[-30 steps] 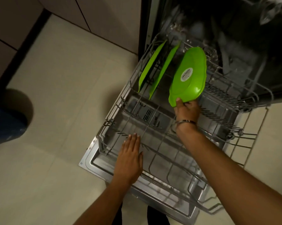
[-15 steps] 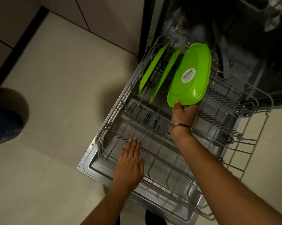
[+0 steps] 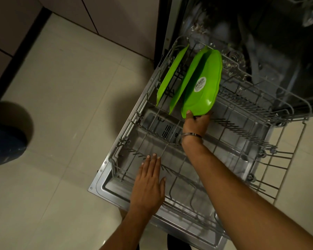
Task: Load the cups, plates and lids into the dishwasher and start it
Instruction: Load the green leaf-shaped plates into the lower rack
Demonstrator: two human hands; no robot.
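Note:
The dishwasher's lower rack [image 3: 294, 116] is pulled out over the open door [image 3: 105, 188]. Two green plates stand on edge at its far left: one [image 3: 170, 74] at the outside, a second [image 3: 182, 87] beside it. My right hand [image 3: 197, 123] grips the lower rim of a third green plate [image 3: 204, 82] with a white sticker on its back, held upright and close against the second plate. My left hand [image 3: 150, 181] lies flat, fingers together, on the near wires of the rack, holding nothing.
The dark dishwasher tub [image 3: 260, 42] opens behind the rack. Rows of tines [image 3: 242, 127] fill the rack's right half. Cabinet fronts [image 3: 116, 20] stand at the left of the machine. A dark blue round object [image 3: 4, 145] sits on the tiled floor at far left.
My right hand has carried the third plate left and down, from tilted apart to close against the second plate. My left hand stays on the rack.

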